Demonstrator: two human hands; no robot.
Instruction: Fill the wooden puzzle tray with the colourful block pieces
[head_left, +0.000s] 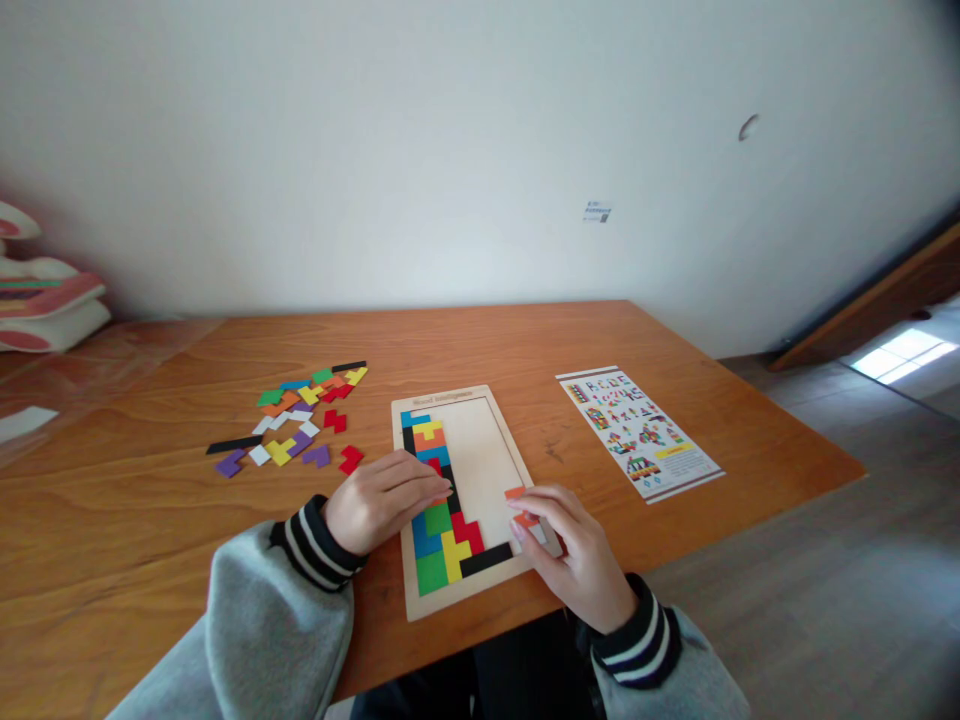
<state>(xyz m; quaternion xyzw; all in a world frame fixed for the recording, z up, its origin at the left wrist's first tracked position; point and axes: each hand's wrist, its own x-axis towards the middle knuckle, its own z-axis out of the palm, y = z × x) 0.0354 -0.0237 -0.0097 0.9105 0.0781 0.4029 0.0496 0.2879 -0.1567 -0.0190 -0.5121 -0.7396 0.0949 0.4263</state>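
Note:
A wooden puzzle board (495,410) lies at the table's front edge, its left side and bottom filled with coloured block pieces. My left hand (386,495) rests over the left part of the board. Its fingers are stretched out flat on the pieces there, partly hiding them. Over the lower right of the board, my right hand (566,545) pinches an orange puzzle piece (515,493) between thumb and fingers. Beneath those fingers a white piece (537,533) shows in part. A long black piece (486,560) lies along the bottom, with a red piece (469,533) just above it.
Loose coloured pieces (281,452) are scattered on the wooden table (525,340) left of the board. A printed pattern sheet (641,435) lies to the right. At the far left stands a white and pink object (56,300), near clear plastic. A wall rises behind the table.

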